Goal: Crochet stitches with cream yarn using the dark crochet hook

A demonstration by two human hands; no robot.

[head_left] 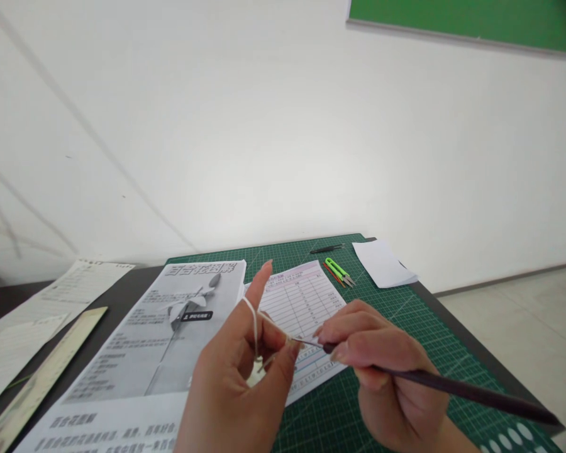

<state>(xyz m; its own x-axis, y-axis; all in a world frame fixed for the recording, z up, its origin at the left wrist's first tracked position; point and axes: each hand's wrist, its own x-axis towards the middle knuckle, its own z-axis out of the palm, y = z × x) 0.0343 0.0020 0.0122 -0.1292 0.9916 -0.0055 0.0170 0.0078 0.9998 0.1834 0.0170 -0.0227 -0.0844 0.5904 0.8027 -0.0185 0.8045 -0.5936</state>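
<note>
My left hand [238, 380] points its index finger upward, with white yarn [255, 327] looped around that finger. Its thumb and middle finger pinch the yarn where it meets the hook tip; whatever small stitches are there are mostly hidden by the fingers. My right hand [396, 368] grips a crochet hook [471, 391] near the front of its dark handle, like a pen. The hook's thin metal shaft runs left to the pinched fingertips, and its tip touches the yarn there. Beneath both hands lies a printed table sheet [306, 299].
A green cutting mat [448, 336] covers much of the dark table. On it are green thread snips [339, 270], a thin orange stick [333, 274], black tweezers [327, 249] and white paper [384, 264]. Left are a flower instruction sheet [136, 352], a ruler [47, 374] and lined papers [70, 292].
</note>
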